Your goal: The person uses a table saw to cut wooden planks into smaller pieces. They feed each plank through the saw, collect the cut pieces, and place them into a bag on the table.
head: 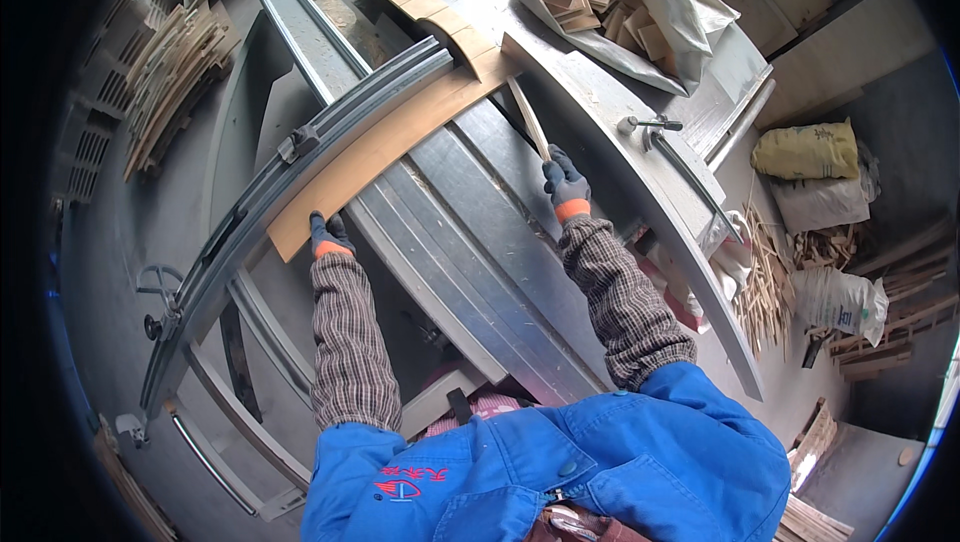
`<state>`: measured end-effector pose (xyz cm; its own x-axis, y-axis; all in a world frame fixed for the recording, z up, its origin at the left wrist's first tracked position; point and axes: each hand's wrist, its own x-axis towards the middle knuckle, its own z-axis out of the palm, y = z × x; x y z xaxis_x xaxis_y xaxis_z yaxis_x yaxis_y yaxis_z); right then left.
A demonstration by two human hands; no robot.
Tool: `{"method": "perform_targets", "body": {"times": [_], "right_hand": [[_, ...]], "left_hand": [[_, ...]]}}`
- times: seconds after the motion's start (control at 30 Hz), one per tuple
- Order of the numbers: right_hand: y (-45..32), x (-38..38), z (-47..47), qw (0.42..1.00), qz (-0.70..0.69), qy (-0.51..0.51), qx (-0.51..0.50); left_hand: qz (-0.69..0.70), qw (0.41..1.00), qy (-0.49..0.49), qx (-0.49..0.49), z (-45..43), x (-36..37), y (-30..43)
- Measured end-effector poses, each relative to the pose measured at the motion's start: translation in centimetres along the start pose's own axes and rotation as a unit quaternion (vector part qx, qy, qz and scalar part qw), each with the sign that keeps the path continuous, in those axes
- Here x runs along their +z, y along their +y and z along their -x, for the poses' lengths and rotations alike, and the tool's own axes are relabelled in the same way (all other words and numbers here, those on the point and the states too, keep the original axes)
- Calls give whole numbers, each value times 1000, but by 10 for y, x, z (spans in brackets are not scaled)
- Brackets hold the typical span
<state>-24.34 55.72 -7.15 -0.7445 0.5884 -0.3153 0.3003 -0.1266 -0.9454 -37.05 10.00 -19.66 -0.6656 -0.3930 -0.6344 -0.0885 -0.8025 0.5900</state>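
A long, flat wooden board (382, 156) lies along the metal crosscut fence (360, 108) of a sliding table saw. My gloved left hand (330, 233) grips its near edge close to the left end. In my gloved right hand (568, 178) is a thin wooden stick (530, 118). The stick's far tip points at the board's right end, beside the long rip fence (630, 167); whether they touch, I cannot tell. Several short wood pieces (435, 9) lie in a row beyond that end. The saw blade cannot be made out. Under my arms runs the grooved metal saw table (480, 189).
A white woven sack (697, 39) of wood offcuts stands on the table's far right. A clamp lever (660, 124) sits on the rip fence side. Stacked wood strips (176, 81) are at left. Filled bags (806, 152) and thin sticks (761, 287) lie on the floor at right.
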Motion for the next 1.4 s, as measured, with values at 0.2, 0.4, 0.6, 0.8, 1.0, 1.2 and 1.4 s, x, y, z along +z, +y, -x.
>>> {"method": "perform_targets", "body": {"times": [0.2, 0.4, 0.6, 0.8, 1.0, 1.2, 1.4], "right_hand": [[5, 12, -20, 1000, -11, -7, -6], [52, -13, 6, 993, 70, 21, -92], [80, -64, 71, 992, 53, 29, -111], [74, -86, 98, 992, 79, 3, -98], [82, -102, 119, 992, 76, -5, -100], [86, -109, 151, 990, 61, -49, -115], [74, -92, 133, 987, 85, -59, -123]], "left_hand": [[14, 999, 27, -15, -7, 18, 5], [-11, 1000, -17, -14, 35, 27, 10], [24, 996, -61, -56, 120, -1, 20], [-14, 992, -58, -108, 131, -51, -1], [-1, 983, -38, -177, 134, -80, 3], [-74, 997, 13, 24, 83, -197, 64], [-87, 995, -58, 7, 53, -196, 50]]}}
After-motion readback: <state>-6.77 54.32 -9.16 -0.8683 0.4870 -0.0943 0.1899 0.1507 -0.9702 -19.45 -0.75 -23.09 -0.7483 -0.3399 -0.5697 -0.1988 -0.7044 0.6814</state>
